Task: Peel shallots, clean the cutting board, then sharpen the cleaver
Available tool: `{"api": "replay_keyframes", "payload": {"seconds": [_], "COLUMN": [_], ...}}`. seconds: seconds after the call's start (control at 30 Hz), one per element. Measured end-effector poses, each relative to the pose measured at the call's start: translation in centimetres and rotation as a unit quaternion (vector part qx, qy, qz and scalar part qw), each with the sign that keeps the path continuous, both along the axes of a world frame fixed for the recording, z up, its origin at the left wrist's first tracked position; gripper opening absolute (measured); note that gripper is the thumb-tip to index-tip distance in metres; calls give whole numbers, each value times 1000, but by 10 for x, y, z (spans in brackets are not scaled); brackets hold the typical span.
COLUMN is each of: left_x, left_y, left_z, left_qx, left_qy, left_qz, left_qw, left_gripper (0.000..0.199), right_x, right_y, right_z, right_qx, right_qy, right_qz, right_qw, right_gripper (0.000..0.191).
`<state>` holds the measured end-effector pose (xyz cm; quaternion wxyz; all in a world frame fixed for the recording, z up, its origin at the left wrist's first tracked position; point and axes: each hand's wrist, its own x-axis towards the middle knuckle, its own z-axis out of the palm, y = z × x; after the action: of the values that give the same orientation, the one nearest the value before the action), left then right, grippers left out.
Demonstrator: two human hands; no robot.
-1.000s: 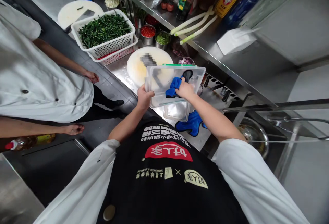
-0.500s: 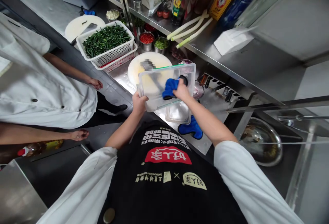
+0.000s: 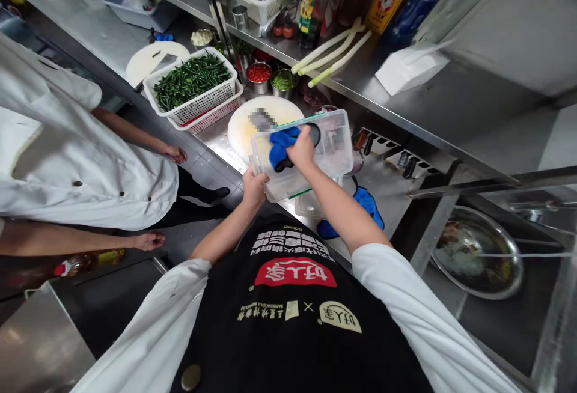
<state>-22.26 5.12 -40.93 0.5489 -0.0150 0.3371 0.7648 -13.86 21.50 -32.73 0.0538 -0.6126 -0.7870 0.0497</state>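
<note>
My left hand (image 3: 255, 187) grips the near left corner of a clear plastic lid or shallow container (image 3: 336, 146) with a green seal line, tilted above the counter. Bunched in my right hand (image 3: 303, 148) is a blue cloth (image 3: 280, 143) with a dark edge, pressed against the plastic surface. Below, a second clear plastic piece (image 3: 309, 205) lies on the counter, partly covered by the first and by my right forearm. Beside it rests another blue cloth (image 3: 368, 205). Behind the plastic is a round white cutting board (image 3: 241, 116), with a blurred-out object on it.
A white basket of green chilies (image 3: 192, 83) stands at the back left, near bowls of chopped red (image 3: 258, 74) and green (image 3: 283, 80) pieces. Leeks (image 3: 336, 50) overhang the shelf edge. Knives sit in a rack (image 3: 396, 155). A sink basin (image 3: 480, 255) is right. A co-worker (image 3: 90, 158) stands left.
My right hand has slid the blue cloth leftward across the plastic. The plastic piece and my left hand have shifted slightly right in view.
</note>
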Motion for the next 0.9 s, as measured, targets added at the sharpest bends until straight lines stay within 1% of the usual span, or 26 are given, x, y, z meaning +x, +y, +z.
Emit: {"api": "replay_keyframes", "payload": {"seconds": [0.07, 0.1, 0.13, 0.17, 0.2, 0.23, 0.3, 0.33, 0.37, 0.4, 0.43, 0.47, 0.5, 0.57, 0.6, 0.63, 0.7, 0.73, 0.77, 0.8, 0.83, 0.87, 0.9], "left_x": [4, 6, 8, 10, 11, 11, 9, 7, 5, 2, -1, -3, -5, -8, -8, -8, -8, -8, -8, -8, -9, -11, -13], "left_y": [-8, -10, -11, -10, -7, -3, 5, 8, 9, 9, 8, 5, 1, -6, -8, -10, -7, -4, 0, 4, 8, 11, 13], "left_z": [-2, -3, -2, -2, -1, 0, 2, 2, 2, 1, 0, -1, -2, -4, -4, -4, -4, -4, -4, -4, -3, -2, -1], "left_qx": [-13, -16, -16, -16, -17, -19, -24, -23, -22, -20, -20, -21, -24, -31, -34, -36, -39, -38, -38, -39, -40, -40, -39], "left_qy": [11, 17, 24, 31, 40, 48, 60, 59, 54, 46, 38, 33, 32, 41, 46, 51, 61, 67, 75, 86, 99, 109, 116], "left_qz": [4, 2, -1, -3, -3, -1, -2, -5, -10, -14, -14, -10, -2, 14, 18, 20, 22, 22, 21, 20, 18, 15, 16], "left_qw": [1000, 1000, 1000, 999, 999, 999, 998, 998, 998, 999, 999, 999, 999, 999, 998, 998, 997, 997, 996, 995, 994, 993, 992], "left_gripper": [25, 24, 23, 22, 22, 21, 20, 20, 21, 21, 23, 24, 25, 26, 25, 24, 23, 23, 22, 22, 21, 20, 20], "right_x": [19, 22, 21, 16, 8, -3, -22, -28, -29, -26, -19, -7, 6, 32, 42, 47, 45, 39, 30, 19, 9, 0, -7], "right_y": [20, 23, 21, 13, 1, -13, -39, -46, -48, -45, -36, -25, -12, 10, 15, 15, -1, -14, -29, -43, -53, -57, -56], "right_z": [17, 20, 19, 14, 6, -5, -25, -32, -35, -34, -28, -20, -11, 6, 10, 11, 3, -4, -12, -19, -24, -25, -23], "right_qx": [28, 35, 34, 26, 14, -1, -30, -40, -48, -52, -51, -44, -34, -6, 2, -1, -44, -79, -114, -141, -154, -155, -143], "right_qy": [1, 0, -2, -3, -2, 2, 11, 12, 6, -6, -22, -40, -55, -76, -85, -94, -111, -116, -115, -110, -104, -98, -93], "right_qz": [-100, -134, -151, -145, -119, -77, 22, 67, 103, 127, 136, 125, 99, 23, -11, -34, -44, -34, -10, 32, 92, 159, 222], "right_qw": [995, 990, 988, 989, 993, 997, 999, 997, 994, 991, 989, 990, 993, 997, 996, 995, 992, 990, 987, 983, 978, 970, 960], "right_gripper": [72, 70, 68, 66, 65, 65, 67, 68, 67, 66, 64, 64, 64, 66, 67, 66, 65, 65, 66, 66, 65, 62, 60]}}
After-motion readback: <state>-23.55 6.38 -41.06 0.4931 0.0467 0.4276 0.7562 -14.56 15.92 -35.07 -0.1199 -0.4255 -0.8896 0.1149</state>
